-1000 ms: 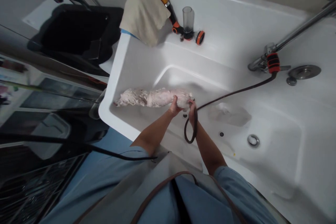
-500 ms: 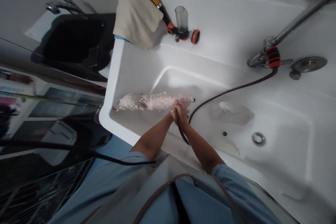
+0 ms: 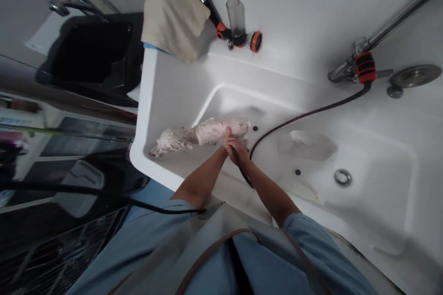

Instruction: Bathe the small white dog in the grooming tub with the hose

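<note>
Your two hands meet over the near wall of the white moulded bathtub [image 3: 166,97], and both work on the same thing: a long, wet, pale pink fluffy bundle [image 3: 197,134] that lies on the tub floor. It looks like soaked fur or cloth; I cannot tell which. Your left hand [image 3: 226,140] closes its grip on the right end of the bundle. Your right hand [image 3: 239,154] presses just beside it, fingers curled, and the thin dark brown hose [image 3: 304,116] passes under or through this grip; whether the fingers really clamp it I cannot tell.

From your hands the bundle stretches toward 9 o'clock, its far end near the tub's left rim. I judge it is soft, limp and heavy with water, and probably slippery, so take it around the thick middle, not by the thin end.

The hose runs toward 2 o'clock to the chrome tap with an orange connector [image 3: 363,68]. At 12 o'clock a beige folded towel [image 3: 171,14] and an orange-black spray nozzle [image 3: 238,32] rest on the ledge.
</note>
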{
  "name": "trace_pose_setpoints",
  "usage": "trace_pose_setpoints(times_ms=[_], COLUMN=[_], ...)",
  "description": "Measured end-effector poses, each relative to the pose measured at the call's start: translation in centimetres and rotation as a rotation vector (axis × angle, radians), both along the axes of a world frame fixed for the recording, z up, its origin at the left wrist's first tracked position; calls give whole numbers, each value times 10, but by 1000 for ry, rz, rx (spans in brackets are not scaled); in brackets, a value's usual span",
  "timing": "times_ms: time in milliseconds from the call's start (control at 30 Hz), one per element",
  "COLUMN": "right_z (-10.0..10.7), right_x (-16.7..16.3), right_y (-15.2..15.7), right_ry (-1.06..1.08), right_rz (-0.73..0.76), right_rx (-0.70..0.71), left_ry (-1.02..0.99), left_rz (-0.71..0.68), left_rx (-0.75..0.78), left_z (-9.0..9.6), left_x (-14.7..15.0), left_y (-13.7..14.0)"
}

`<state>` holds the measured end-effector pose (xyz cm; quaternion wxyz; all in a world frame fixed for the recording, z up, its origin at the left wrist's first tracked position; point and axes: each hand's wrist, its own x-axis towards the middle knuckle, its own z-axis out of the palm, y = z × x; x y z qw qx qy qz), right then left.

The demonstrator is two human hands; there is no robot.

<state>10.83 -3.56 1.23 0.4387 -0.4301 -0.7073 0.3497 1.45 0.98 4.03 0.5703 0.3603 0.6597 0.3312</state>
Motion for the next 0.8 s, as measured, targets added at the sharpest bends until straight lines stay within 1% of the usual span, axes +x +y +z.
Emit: trace_pose_setpoints(times_ms=[33,100,133,167,200,267,333,433,633,800], right_z=[-3,-9,-12,-15,-17,-18,-17,-12,-4,-3], right_x=[7,23,31,37,41,42,39,33,33,39], right_y=[0,3,6,11,16,25,32,39,48,48], right_ry=[10,11,5,-3,-12,-31,-60,-101,-173,-295], right_rz=[-82,-287,-366,-411,-424,-390,-357,-353,-285,-255], right_rx=[-30,-133,-191,-241,-276,-308,-333,-383,-367,-356], left_ry=[-103,-380,-498,-578,-613,-626,-626,-605,-547,-521], left_rz=[78,316,428,510,548,562,545,533,527,541], left_rx=[-33,-135,-185,-224,-246,-259,-265,-287,-309,-310], left_z=[-1,-3,-4,-4,-5,-6,-6,-6,-7,-6], left_x=[0,1,1,1,1,0,-1,-1,0,1], left_y=[0,1,1,2,2,2,1,1,2,3])
